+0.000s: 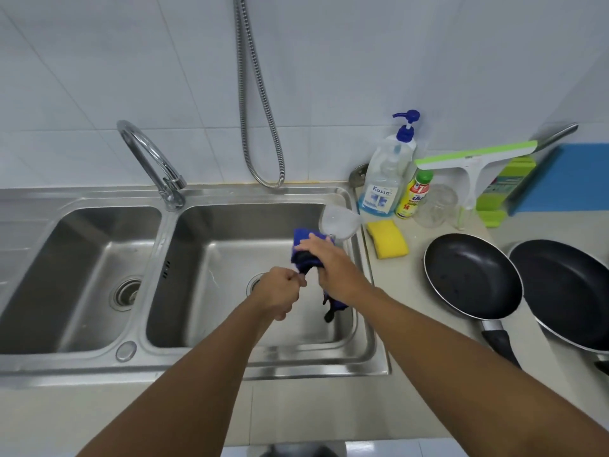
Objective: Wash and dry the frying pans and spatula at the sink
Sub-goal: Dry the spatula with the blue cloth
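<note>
A double steel sink (197, 367) is set into the pale counter (412, 308). To its right, a black frying pan (471, 275) and a second pan (566, 291) are laid near; a yellow sponge (387, 239), a pump bottle (384, 183) and a glass jar (435, 206) are ranged farther back.

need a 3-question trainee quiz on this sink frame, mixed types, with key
1. True or false: both frying pans sit on the counter, right of the sink.
2. The right hand grips: A) yellow sponge B) blue cloth C) squeegee.
3. Fill in: the left hand and right hand meet over the sink's ___ basin.
Key: 1 true; 2 B; 3 right.
</note>
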Demonstrator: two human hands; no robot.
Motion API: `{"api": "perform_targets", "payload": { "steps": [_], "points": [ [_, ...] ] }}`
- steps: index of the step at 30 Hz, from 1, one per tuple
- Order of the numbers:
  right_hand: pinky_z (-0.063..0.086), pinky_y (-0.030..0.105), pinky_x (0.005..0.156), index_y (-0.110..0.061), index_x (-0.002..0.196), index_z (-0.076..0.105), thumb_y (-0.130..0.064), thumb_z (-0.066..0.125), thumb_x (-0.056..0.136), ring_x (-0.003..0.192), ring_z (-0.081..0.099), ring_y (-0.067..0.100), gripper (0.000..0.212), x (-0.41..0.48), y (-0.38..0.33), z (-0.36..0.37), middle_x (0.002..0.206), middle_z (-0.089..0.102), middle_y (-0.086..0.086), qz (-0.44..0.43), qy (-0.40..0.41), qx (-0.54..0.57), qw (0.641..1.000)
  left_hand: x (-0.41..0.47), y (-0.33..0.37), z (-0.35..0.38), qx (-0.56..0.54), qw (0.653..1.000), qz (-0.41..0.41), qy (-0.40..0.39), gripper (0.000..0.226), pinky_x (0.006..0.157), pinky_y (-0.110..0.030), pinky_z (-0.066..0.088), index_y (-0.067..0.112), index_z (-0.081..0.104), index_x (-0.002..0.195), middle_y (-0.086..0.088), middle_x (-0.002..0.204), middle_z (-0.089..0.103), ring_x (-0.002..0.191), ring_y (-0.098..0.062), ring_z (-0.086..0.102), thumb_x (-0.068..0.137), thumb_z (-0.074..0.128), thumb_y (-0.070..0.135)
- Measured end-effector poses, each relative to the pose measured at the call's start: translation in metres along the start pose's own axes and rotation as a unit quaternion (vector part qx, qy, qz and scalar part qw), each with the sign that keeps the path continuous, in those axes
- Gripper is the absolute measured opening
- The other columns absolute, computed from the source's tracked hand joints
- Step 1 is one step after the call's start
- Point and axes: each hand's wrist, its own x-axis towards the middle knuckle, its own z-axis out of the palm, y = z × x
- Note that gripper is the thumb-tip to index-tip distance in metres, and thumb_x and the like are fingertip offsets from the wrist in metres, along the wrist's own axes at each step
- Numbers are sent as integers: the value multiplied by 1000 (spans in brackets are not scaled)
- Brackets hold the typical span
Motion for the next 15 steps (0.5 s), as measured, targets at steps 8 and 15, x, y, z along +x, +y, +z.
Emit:
{"api": "perform_targets", "payload": {
  "steps": [8,15],
  "points": [
    [25,29,124,-9,135,61,27,49,75,152,31,18,70,-8,-13,16,150,53,7,-9,35,57,998,5,-12,-15,-14,999,7,29,25,40,-21,29,6,64,86,-7,62,44,42,-16,33,101,44,12],
    [48,23,104,-15,121,70,21,46,75,111,62,8,63,3,-36,-9,119,71,1,52,93,99,989,9,-25,-34,35,997,-1,74,31,35,-19,32,7,70,97,-8,66,53,46,-18,40,106,47,25]
  ]
}}
